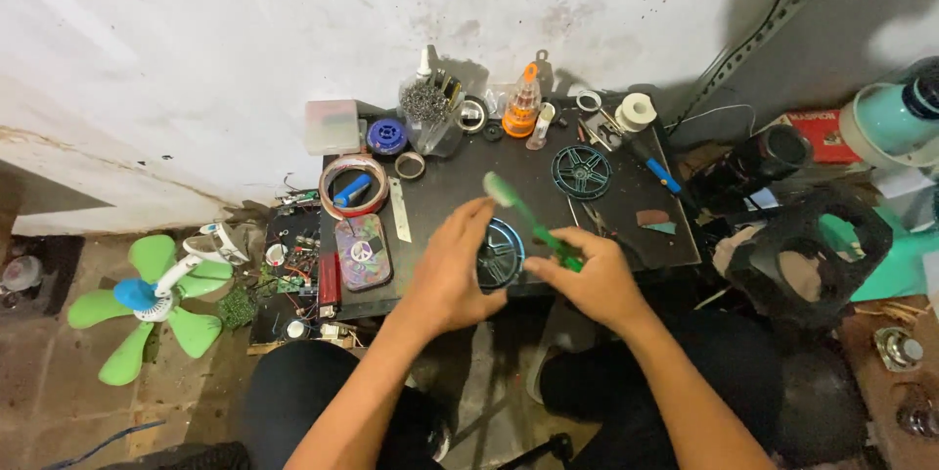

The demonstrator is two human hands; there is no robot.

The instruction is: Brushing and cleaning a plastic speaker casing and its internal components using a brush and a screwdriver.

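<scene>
Fingers closed around green toothbrush

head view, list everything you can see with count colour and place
toothbrush: 1, green, in the right hand over the table middle
round grille part: 1, dark blue, under the left hand at the table's front edge
second round grille: 1, dark teal, table right of middle
table: 1, black, against the white wall
tape roll: 1, brownish, table left
tin case: 1, pink and green, table front left
orange bottle: 1, table back
white tape roll: 1, table back right
fan blade: 1, green with blue hub, floor at left
left hand: 1, on the blue grille
right hand: 1, fingers around the toothbrush handle
</scene>
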